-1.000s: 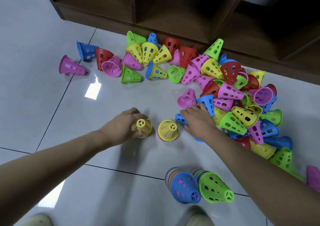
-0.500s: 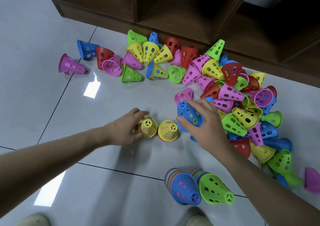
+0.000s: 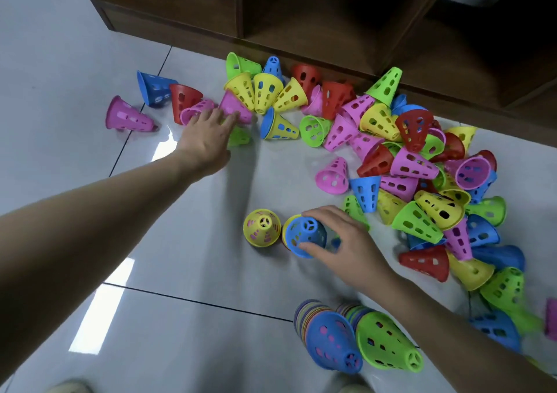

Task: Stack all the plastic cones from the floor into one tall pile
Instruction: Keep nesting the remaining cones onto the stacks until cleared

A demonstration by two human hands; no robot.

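Several perforated plastic cones in pink, yellow, green, blue and red lie scattered on the tiled floor. My right hand [image 3: 340, 242] grips a blue cone [image 3: 305, 236] that sits over a yellow cone on the floor. A second yellow cone [image 3: 261, 231] stands upright just to its left. My left hand [image 3: 208, 135] reaches far forward with fingers extended, touching a pink cone [image 3: 233, 108] and partly covering a green cone [image 3: 239, 136]. Two tall stacks, one topped blue [image 3: 331, 344] and one topped green [image 3: 385, 344], stand near my feet.
A dark wooden shelf unit [image 3: 301, 19] runs along the back, its base right behind the cones. The densest heap of cones [image 3: 437, 196] fills the right side. A lone pink cone [image 3: 126, 118] and a blue one [image 3: 153, 86] lie at the far left.
My left hand let go of the yellow cone and moved forward to the far cones. My right hand brought the blue cone down over the other yellow cone.
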